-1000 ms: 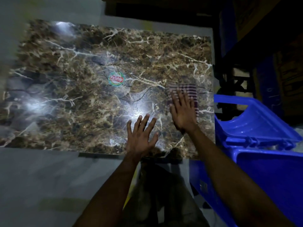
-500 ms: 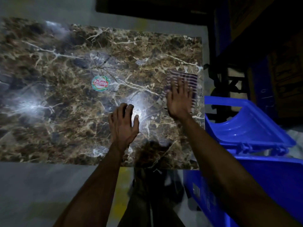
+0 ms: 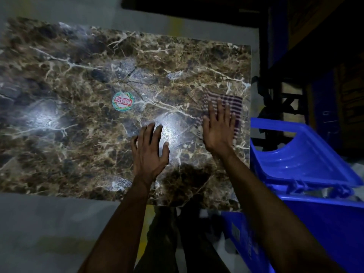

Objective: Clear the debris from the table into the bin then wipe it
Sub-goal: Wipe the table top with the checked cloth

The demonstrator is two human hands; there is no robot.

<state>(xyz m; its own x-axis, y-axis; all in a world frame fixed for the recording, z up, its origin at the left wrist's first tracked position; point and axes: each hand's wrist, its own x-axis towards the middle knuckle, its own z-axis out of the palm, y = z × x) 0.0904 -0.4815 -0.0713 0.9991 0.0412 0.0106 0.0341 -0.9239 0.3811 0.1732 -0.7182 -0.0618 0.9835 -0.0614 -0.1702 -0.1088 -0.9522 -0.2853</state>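
A brown marble-patterned table (image 3: pixel 78 134) fills the view. Near its right edge lies a striped purple-and-white cloth (image 3: pixel 234 103), and my right hand (image 3: pixel 218 129) presses flat on it with straight fingers. My left hand (image 3: pixel 150 152) rests on the bare tabletop to the left of the cloth, fingers slightly bent, holding nothing. A blue bin (image 3: pixel 307 194) with its lid (image 3: pixel 295 154) tipped open stands just right of the table. No loose debris shows on the surface.
A round red-and-green sticker (image 3: pixel 123 102) sits on the middle of the table. Glare spots shine on the tabletop. Dark shelving and blue posts (image 3: pixel 275 46) stand behind the bin. Grey floor lies in front of the table.
My right hand with the cloth slid away from me along the right edge. My left hand drew its spread fingers closer together. The view shifted slightly.
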